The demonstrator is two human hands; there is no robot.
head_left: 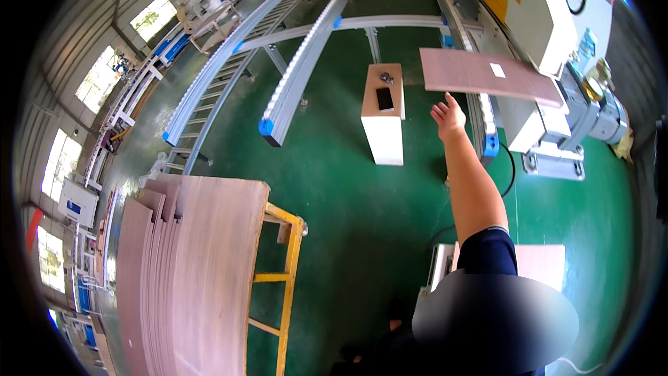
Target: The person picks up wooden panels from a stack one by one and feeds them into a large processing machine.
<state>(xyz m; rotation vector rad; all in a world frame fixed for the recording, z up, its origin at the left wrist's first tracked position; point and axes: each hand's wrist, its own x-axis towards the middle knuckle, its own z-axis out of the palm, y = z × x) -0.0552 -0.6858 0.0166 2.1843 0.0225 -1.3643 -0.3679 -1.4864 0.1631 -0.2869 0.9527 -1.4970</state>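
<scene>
My right hand (449, 118) reaches forward at the end of a bare forearm below a dark blue sleeve. Its fingers are apart, somewhat bent, and hold nothing that I can see. Just beyond the fingertips lies a brown wood-grain panel (459, 72) with a white label (497, 70). The panel rests across the end part of the right roller rail (484, 115), beside a machine. A narrow gap seems to separate fingers and panel; contact is hard to judge. My left hand does not show.
A stack of large panels (216, 264) stands at the left, beside a yellow frame (289, 285). Ahead, a box-like stand (383, 141) carries a black phone (385, 99). Roller rails (306, 69) run away from me. A white machine (550, 14) stands at the right; a dark cable curves over the green floor.
</scene>
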